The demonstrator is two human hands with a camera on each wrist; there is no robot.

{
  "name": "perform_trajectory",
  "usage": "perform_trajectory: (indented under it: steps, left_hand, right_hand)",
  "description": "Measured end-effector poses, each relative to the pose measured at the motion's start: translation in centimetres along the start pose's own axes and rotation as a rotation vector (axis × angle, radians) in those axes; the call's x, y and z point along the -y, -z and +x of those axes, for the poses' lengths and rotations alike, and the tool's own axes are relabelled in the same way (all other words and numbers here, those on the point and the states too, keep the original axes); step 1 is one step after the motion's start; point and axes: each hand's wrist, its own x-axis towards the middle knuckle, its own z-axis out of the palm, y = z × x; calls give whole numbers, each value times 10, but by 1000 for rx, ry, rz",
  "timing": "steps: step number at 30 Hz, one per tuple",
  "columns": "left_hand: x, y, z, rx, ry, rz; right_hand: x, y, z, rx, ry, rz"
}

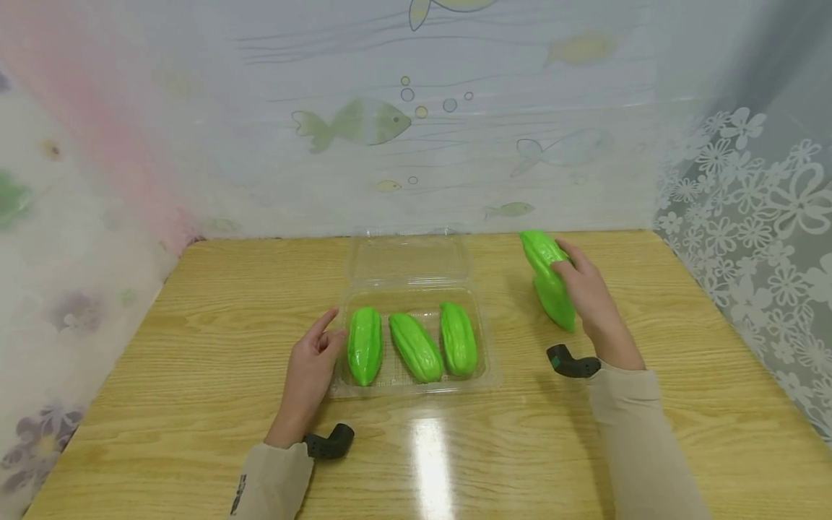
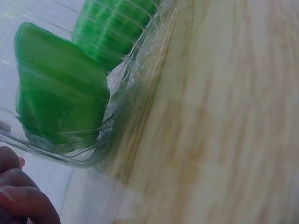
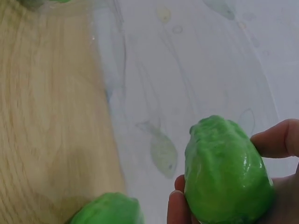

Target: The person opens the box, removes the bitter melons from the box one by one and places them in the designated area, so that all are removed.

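A bright green bitter melon (image 1: 544,251) (image 3: 226,172) is held up by my right hand (image 1: 588,289), thumb on one side and fingers on the other. Below it, a second bitter melon (image 1: 556,303) (image 3: 110,210) lies on the table. In the head view, three more bitter melons sit side by side in a clear plastic clamshell box (image 1: 489,379): a left one (image 1: 365,347), a slanted middle one (image 1: 416,348) and a right one (image 1: 458,339). My left hand (image 1: 310,368) is at the box's left rim, fingers loosely bent; contact is hard to tell.
The box's clear lid (image 1: 408,260) is folded back toward the wall. A wood-grain table (image 1: 214,347) carries everything. Behind it hangs a fish-printed sheet (image 1: 364,180), and a flower-patterned panel (image 1: 747,195) stands at the right. Black wrist cameras (image 1: 331,442) jut from both sleeves.
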Motion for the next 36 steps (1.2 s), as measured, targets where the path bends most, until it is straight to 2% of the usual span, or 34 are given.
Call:
perform_trajectory:
  steps: [4,13,16,19,22,27,36]
  left_hand:
    - [1,0,1,3,-2,-1]
    - [32,-2,15,0,-3,-6]
    - [33,-2,14,-6,-18,-6]
    - [20,-1,9,0,-13,-11]
    - [17,0,8,5,-3,-20]
    - [32,-2,15,-1,-3,-13]
    - [33,-3,16,-16,-21,10]
  right_hand:
    - [-5,4,2,-28,-19,-16]
    - [-16,16,4,-95,-52,28]
    - [-20,17,6,-109,-57,41]
    - [-25,18,8,-108,-58,64]
    - [-29,18,9,-109,-55,74]
    - [-37,25,10,-117,-70,32]
    - [-47,40,9,-79,-124,-27]
